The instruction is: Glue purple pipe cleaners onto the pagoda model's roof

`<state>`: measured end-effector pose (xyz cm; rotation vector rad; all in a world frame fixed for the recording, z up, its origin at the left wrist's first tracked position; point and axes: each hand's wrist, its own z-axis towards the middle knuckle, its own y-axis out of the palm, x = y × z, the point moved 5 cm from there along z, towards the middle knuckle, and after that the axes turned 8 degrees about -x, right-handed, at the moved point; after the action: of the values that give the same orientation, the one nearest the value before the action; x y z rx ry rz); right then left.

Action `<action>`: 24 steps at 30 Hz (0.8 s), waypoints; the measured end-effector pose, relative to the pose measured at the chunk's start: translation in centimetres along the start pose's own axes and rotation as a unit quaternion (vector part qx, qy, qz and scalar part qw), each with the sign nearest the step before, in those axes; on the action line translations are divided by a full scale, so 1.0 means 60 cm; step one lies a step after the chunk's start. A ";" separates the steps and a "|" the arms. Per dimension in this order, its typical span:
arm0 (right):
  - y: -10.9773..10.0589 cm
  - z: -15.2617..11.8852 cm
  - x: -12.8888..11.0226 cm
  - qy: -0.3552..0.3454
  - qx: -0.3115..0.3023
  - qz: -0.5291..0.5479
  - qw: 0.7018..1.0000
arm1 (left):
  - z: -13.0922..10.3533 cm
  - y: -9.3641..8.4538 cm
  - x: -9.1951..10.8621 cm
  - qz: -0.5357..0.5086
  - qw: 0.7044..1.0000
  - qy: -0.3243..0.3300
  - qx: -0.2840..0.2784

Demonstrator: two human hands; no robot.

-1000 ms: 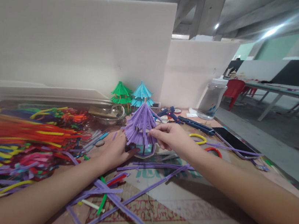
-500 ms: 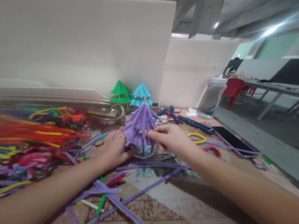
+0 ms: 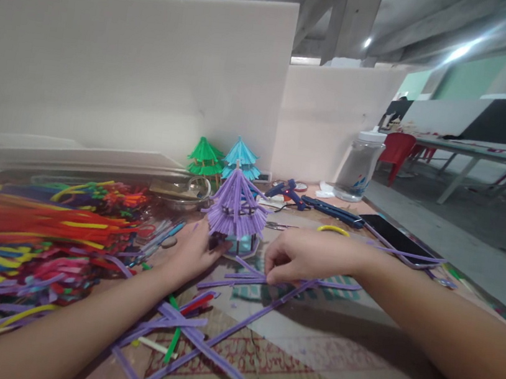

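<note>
A small purple two-tiered pavilion (image 3: 236, 215) made of fuzzy strips stands upright at the middle of the table. My left hand (image 3: 192, 249) rests at its lower left, fingers closed round the edge of its base. To the right of the model, my right hand (image 3: 294, 259) is lowered to the table, its fingers pinched on a purple strip (image 3: 245, 279) among several lying there. More purple strips (image 3: 198, 345) cross each other in front, with a green and a red piece among them.
Colourful strips (image 3: 41, 222) are heaped at the left. Green (image 3: 205, 156) and blue (image 3: 241, 158) pavilions stand behind, near a metal bowl (image 3: 181, 195). A glue gun (image 3: 290, 193), a cutter (image 3: 332, 211), a phone (image 3: 399, 240) and a bottle (image 3: 360, 167) are at the right.
My right hand has left the purple roof and moved down and right onto the purple strips. The purple pavilion has shifted slightly left and back; my left hand stays beside it.
</note>
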<state>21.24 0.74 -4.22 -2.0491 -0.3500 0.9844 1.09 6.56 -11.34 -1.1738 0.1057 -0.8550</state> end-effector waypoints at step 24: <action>-0.147 0.067 0.308 0.266 0.336 0.027 0.903 | 0.006 -0.002 -0.001 -0.007 1.000 0.004 0.000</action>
<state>31.21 18.58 -8.50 -1.5894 0.3073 0.4377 1.14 6.86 -11.15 -1.1712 0.1047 -0.8719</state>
